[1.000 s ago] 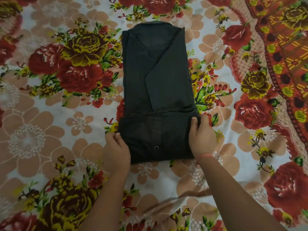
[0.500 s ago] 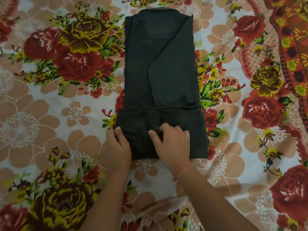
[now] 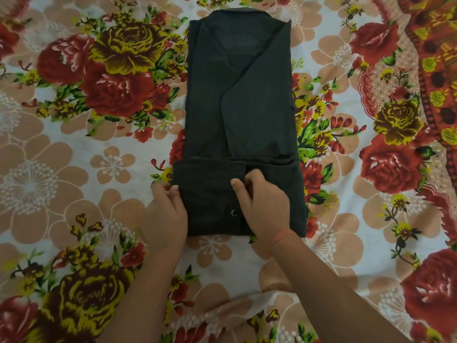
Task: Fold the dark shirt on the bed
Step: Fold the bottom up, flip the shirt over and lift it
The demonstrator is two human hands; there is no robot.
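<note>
Right grip (image 3: pixel 262 206): fingers curled over the far edge of the turned-up hem band, thumb beside them, clenched on the cloth near the middle placket; a second ago it stood at the band's right edge and has since travelled inward
Thin reddish thread band (image 3: pixel 283 235): round the right wrist
Left grip (image 3: pixel 168 214): pinching the band's left edge, thumb on top, fingers alongside; unmoved over the last second
Small round metal snap (image 3: pixel 233 212): on the band, just beside the right grip; covered half a second ago, now showing
Dark shirt (image 3: pixel 237 95), near-black woven cloth: flat on the bed as a long narrow rectangle, sides folded in, collar at the far end, hem already turned up toward the collar
Reading: first cross fold laid; the shift to centre suggests evening the band or taking hold for the next fold toward the collar, so the task looks past halfway
Printed floral bedsheet (image 3: pixel 74 169), red and yellow roses on pale ground: under everything, rumpled near the forearms
Not determinable: right fingertips, tucked into the cloth; how far the left fingers reach beneath the edge; sleeves, folded away inside; bed edges, cut off
</note>
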